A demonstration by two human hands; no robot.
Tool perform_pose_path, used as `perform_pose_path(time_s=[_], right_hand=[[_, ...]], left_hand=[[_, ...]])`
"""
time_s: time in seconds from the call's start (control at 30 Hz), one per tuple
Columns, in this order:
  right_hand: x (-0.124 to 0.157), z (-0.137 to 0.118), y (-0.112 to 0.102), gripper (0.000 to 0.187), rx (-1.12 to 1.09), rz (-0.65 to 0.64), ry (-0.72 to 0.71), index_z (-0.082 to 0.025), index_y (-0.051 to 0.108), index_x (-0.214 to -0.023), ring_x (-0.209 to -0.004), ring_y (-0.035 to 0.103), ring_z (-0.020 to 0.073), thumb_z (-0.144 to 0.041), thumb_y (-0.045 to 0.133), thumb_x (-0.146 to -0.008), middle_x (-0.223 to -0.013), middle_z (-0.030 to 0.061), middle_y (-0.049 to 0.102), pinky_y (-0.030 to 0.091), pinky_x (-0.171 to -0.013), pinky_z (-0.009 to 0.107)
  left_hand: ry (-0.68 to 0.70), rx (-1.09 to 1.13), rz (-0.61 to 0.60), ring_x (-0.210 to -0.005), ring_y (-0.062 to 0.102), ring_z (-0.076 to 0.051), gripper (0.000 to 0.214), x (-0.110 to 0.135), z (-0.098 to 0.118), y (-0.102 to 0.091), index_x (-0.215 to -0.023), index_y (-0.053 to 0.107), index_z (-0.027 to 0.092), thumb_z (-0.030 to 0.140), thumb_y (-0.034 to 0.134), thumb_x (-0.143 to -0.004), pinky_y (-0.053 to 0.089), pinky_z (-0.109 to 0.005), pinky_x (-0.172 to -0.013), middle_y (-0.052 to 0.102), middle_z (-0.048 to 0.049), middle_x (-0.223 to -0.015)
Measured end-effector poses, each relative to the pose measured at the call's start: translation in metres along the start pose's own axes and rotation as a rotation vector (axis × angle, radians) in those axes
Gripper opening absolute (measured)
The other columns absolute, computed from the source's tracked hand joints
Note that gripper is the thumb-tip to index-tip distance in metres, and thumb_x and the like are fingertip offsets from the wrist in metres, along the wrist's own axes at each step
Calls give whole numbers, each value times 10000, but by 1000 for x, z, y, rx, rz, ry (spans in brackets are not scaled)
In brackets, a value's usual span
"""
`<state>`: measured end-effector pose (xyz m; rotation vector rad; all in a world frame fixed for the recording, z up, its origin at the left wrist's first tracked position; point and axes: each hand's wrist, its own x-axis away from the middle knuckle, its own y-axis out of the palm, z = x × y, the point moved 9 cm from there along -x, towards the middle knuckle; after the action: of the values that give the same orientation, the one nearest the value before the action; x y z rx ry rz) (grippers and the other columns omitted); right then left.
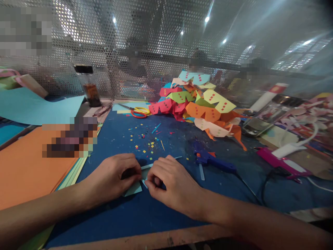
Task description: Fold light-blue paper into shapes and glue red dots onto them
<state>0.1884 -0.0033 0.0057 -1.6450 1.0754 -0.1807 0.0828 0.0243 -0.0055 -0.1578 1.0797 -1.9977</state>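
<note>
Head view: I see left hand (114,177) and right hand (173,185) low on blue desk (161,215), close together. Fingers of both curled, pinching pale blue paper piece (134,189) lying flat between them. Glue gun (210,161) near right hand. Scissors (138,112) and paper-craft pile (200,104) farther back. Orange sheets (26,170) at left.

Dim overall. Ceiling lamps (207,19) at twelve and one o'clock streak glare across the perforated screen (156,52). Soft shadows under left hand (114,175) and right hand (171,182). Edges bowed by distortion; background blurred.
</note>
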Motion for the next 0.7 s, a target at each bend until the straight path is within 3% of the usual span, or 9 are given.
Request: perform_pose_path(time_s=[0.53, 0.7], right_hand=[[0, -2, 1, 128, 23, -7, -16, -181, 550, -727, -655, 464, 113, -117, 627, -807, -694, -50, 572, 290, -745, 296], [1, -2, 1, 127, 22, -6, -25, -185, 550, -733, -662, 472, 116, -132, 619, -825, -704, -46, 579, 295, -746, 297]], left_hand=[[-2, -1, 14, -660, 540, -99, 145, 2, 0, -2, -807, 614, 193, 57, 581, -847, 391, -209, -609, 598, 42, -738], [73, -29, -7, -698, 578, -113, 168, 5, 9, -6, -808, 640, 198, 67, 556, -872, 427, -224, -660, 639, 24, -762]])
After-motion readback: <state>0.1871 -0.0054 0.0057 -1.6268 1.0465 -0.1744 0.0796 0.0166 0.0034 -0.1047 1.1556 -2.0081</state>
